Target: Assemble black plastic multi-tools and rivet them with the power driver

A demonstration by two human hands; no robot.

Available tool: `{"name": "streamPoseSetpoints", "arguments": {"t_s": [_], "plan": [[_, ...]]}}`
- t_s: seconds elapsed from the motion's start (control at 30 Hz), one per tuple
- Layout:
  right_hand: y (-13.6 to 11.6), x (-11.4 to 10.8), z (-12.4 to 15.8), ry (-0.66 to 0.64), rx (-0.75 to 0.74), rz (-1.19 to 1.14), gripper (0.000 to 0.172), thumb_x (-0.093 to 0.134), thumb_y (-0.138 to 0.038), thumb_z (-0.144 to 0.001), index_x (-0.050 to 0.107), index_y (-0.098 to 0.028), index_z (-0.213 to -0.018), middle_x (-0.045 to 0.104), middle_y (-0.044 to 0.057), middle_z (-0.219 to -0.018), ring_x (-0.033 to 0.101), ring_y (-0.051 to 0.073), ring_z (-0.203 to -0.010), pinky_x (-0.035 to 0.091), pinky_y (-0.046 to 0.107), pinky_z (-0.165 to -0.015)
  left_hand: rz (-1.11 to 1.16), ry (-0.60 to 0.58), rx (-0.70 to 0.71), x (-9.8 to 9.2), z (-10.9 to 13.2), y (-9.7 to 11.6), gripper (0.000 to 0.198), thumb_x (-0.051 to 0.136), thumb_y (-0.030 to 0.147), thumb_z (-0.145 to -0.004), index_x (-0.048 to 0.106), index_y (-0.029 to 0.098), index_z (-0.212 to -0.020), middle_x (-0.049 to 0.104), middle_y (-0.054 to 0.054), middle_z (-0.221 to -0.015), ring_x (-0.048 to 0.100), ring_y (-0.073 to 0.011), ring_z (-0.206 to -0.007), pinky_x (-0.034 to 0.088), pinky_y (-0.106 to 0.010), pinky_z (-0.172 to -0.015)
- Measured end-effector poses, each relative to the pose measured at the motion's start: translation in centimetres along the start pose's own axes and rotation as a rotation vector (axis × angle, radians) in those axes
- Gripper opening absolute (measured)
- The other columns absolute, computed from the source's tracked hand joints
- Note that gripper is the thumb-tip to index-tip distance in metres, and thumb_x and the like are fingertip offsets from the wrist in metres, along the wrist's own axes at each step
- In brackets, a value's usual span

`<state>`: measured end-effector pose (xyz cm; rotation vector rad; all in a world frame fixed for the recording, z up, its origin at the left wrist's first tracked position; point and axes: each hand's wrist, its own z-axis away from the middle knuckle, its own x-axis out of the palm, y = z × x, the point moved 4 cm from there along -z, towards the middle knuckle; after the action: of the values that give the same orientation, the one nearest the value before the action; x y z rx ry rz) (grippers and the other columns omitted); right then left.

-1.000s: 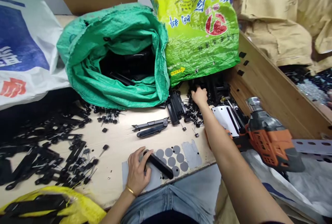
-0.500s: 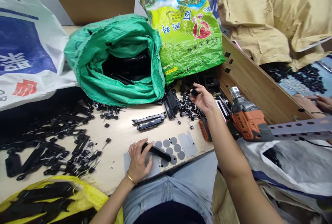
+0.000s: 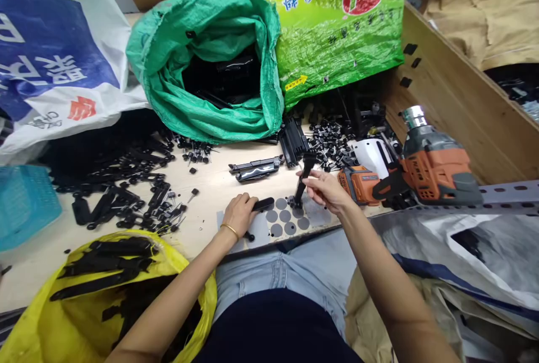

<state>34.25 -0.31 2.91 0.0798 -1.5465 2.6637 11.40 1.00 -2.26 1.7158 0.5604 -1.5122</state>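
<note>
My left hand (image 3: pixel 239 216), with a gold bracelet at the wrist, is closed over a long black plastic bar (image 3: pixel 263 204) near the table's front edge. Part of the bar is hidden under the palm, and a small round black end (image 3: pixel 250 237) shows below the hand. Between the thumb and fingers of my right hand (image 3: pixel 326 190) is a black plastic arm-like piece (image 3: pixel 302 180), held nearly upright. Its lower end is over the grey discs (image 3: pixel 284 216) on the tabletop; whether it touches them I cannot tell.
Black knobs with metal pins (image 3: pixel 332 141) lie behind my right hand, more black parts (image 3: pixel 138 200) to the left. An orange cordless power tool (image 3: pixel 438 166) stands at right. A green sack (image 3: pixel 147 71), a yellow bag (image 3: pixel 46 318) and a wooden board (image 3: pixel 455 65) surround the work area.
My right hand has come forward from the knob pile and now holds a long black piece upright. My left hand's spread fingers have closed over the bar. The camera view has tilted down.
</note>
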Motion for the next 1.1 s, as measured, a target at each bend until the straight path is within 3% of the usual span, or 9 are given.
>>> {"name": "streamPoseSetpoints", "arguments": {"t_s": [0.1,0.17,0.3,0.43,0.53,0.6,0.77,0.87,1.1], "plan": [[-1.0,-0.5,-1.8,0.168,-0.217,0.333,0.032,0.062,-0.040,-0.071,0.063,-0.015,-0.091,0.043,-0.007,-0.045,0.034,0.007,-0.039,0.023,0.019,-0.039,-0.004,-0.038,-0.030,-0.2,-0.1,0.2,0.021,0.060,0.020,-0.081,0.058,0.021,-0.102,0.057,-0.005,-0.091,0.055,-0.0218,-0.087,0.047,-0.032,-0.073],[-1.5,-0.7,-2.1,0.211,-0.346,0.495,0.027,0.065,-0.040,-0.070,0.061,-0.016,-0.082,0.050,-0.003,-0.058,0.045,0.010,-0.053,0.033,0.021,-0.047,-0.005,-0.053,-0.041,-0.3,-0.4,0.5,0.022,0.060,0.018,-0.080,0.057,0.020,-0.101,0.057,-0.006,-0.094,0.054,-0.0224,-0.089,0.047,-0.033,-0.074],[0.1,0.0,-1.8,0.162,-0.416,0.435,0.033,0.064,-0.045,-0.072,0.053,-0.018,-0.088,0.061,0.003,-0.083,0.056,0.016,-0.075,0.045,0.029,-0.065,0.080,-0.007,-0.072,-0.9,-0.6,0.7,0.021,0.059,0.013,-0.078,0.054,0.020,-0.097,0.059,-0.006,-0.095,0.056,-0.0222,-0.090,0.048,-0.033,-0.075],[3.0,1.6,-1.1,0.428,-0.490,0.434,0.032,0.062,-0.043,-0.075,0.049,-0.020,-0.091,0.058,0.002,-0.079,0.055,0.017,-0.070,0.045,0.033,-0.070,0.323,0.069,-0.238,-1.2,-0.5,1.2,0.024,0.058,0.017,-0.079,0.051,0.021,-0.101,0.063,-0.003,-0.083,0.062,-0.0204,-0.077,0.049,-0.030,-0.068],[5.0,4.1,-1.2,0.363,-0.545,0.461,0.031,0.062,-0.044,-0.073,0.053,-0.020,-0.091,0.056,0.003,-0.081,0.054,0.017,-0.070,0.045,0.032,-0.068,0.498,0.092,-0.326,-0.8,-0.7,1.9,0.033,0.057,0.017,-0.076,0.050,0.021,-0.108,0.066,-0.003,-0.089,0.064,-0.0191,-0.079,0.049,-0.029,-0.071],[5.7,5.2,-1.3,0.289,-0.523,0.428,0.030,0.064,-0.046,-0.071,0.056,-0.020,-0.082,0.055,0.003,-0.078,0.053,0.016,-0.070,0.044,0.030,-0.067,0.573,0.076,-0.378,-0.3,-0.9,2.2,0.032,0.056,0.015,-0.075,0.053,0.019,-0.107,0.067,-0.005,-0.094,0.065,-0.0195,-0.086,0.049,-0.029,-0.077],[5.2,4.9,-0.6,0.380,-0.220,-0.013,0.040,0.056,-0.055,-0.076,0.046,-0.020,-0.059,0.042,-0.004,-0.054,0.041,0.011,-0.052,0.035,0.025,-0.052,0.844,-0.085,-0.475,0.8,-0.3,2.4,0.022,0.056,0.024,-0.076,0.062,0.015,-0.095,0.068,-0.004,-0.085,0.064,-0.0198,-0.080,0.049,-0.029,-0.074],[4.0,5.7,0.1,0.274,-0.145,-0.189,0.037,0.063,-0.054,-0.069,0.055,-0.018,-0.062,0.052,-0.002,-0.058,0.048,0.011,-0.056,0.039,0.023,-0.054,0.981,-0.122,-0.407,0.6,0.3,3.7,0.024,0.055,0.026,-0.077,0.062,0.015,-0.096,0.068,-0.003,-0.086,0.063,-0.0178,-0.078,0.048,-0.027,-0.070],[2.6,6.9,0.6,0.062,-0.009,-0.235,0.043,0.063,-0.056,-0.066,0.064,-0.014,-0.058,0.065,0.005,-0.058,0.057,0.013,-0.056,0.042,0.023,-0.051,0.821,-0.165,-0.353,-1.3,1.1,5.9,0.012,0.054,0.022,-0.076,0.059,0.014,-0.084,0.061,-0.001,-0.069,0.059,-0.0155,-0.065,0.043,-0.024,-0.061]]}}
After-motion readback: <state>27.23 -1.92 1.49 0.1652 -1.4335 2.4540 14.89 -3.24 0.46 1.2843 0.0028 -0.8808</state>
